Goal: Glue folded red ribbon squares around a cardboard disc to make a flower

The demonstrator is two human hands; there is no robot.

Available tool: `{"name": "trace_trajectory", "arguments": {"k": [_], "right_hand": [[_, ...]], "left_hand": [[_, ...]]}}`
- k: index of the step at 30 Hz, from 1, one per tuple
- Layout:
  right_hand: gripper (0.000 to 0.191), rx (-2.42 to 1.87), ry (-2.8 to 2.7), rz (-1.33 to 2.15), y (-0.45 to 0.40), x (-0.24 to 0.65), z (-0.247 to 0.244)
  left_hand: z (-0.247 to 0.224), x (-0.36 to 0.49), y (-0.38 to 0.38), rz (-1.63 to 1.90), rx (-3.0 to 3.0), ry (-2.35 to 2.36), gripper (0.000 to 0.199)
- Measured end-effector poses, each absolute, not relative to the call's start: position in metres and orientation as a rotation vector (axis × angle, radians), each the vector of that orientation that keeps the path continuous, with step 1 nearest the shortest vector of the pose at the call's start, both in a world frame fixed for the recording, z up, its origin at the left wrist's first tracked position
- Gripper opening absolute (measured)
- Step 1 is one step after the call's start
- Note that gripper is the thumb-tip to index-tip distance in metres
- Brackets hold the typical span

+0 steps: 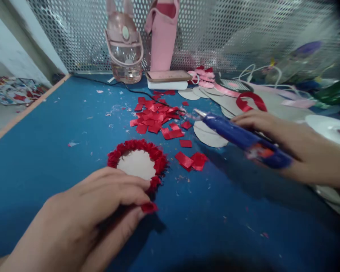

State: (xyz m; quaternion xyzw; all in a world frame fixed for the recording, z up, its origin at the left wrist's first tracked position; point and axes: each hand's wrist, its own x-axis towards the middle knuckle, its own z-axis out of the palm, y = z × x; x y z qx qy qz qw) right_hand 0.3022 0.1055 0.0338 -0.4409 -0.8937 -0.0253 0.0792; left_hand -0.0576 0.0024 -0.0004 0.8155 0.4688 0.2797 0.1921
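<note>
My left hand [85, 211] pinches a small red fabric piece [149, 207] between thumb and fingers. Its fingers lie over the near edge of a white disc [136, 163], whose rim carries a ruffled red border [160, 160]. On the right, my right hand [294, 147] is closed around a blue glue gun [240, 138], held above the table with its nozzle pointing left. Between disc and gun lie two loose red squares [184, 160]. A pile of red fabric squares [153, 117] is spread behind the disc.
White discs [209, 134] lie near the glue gun and farther back. A clear bottle [126, 49], a pink pouch [163, 37] and a phone [168, 76] stand or lie along the mesh panel [215, 34]. A dark cord [102, 81] crosses the blue table [59, 151].
</note>
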Motion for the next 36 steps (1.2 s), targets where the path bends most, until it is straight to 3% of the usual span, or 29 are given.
{"name": "trace_trajectory", "arguments": {"k": [3,7,9,12,14,17,20,24,30,36], "right_hand": [[0.040,-1.363,-2.696,-0.153,0.130,0.312,0.028],[0.051,-1.558,-2.758,-0.165,0.140,0.314,0.025],[0.056,-1.547,-2.729,-0.338,0.129,0.305,0.034],[0.048,-1.256,-2.629,-0.498,0.096,0.271,0.056],[0.044,-0.906,-2.710,-0.207,0.071,0.238,0.070],[0.058,-0.637,-2.885,0.323,0.048,0.191,0.083],[0.044,-0.477,-2.902,0.581,0.046,0.166,0.087],[0.016,-0.390,-2.878,0.640,0.052,0.161,0.085],[0.011,-0.427,-2.704,0.583,0.050,0.165,0.073],[0.008,-0.573,-2.595,0.502,0.048,0.162,0.064]], "left_hand": [[0.011,-0.048,0.006,0.885,1.876,1.466,0.006],[0.025,-0.037,0.011,0.828,1.299,1.387,0.021],[0.028,-0.035,0.012,0.786,1.133,1.283,0.023],[0.031,-0.035,0.010,0.744,1.030,1.146,0.023],[0.032,-0.037,0.008,0.715,1.005,1.089,0.023],[0.033,-0.039,0.004,0.670,1.052,1.012,0.015],[0.034,-0.041,0.002,0.605,1.110,0.986,0.007],[0.035,-0.042,0.002,0.523,1.113,0.977,0.012],[0.031,-0.043,0.001,0.624,1.277,1.026,0.018],[0.022,-0.051,-0.003,0.993,2.079,1.183,0.011]]}}
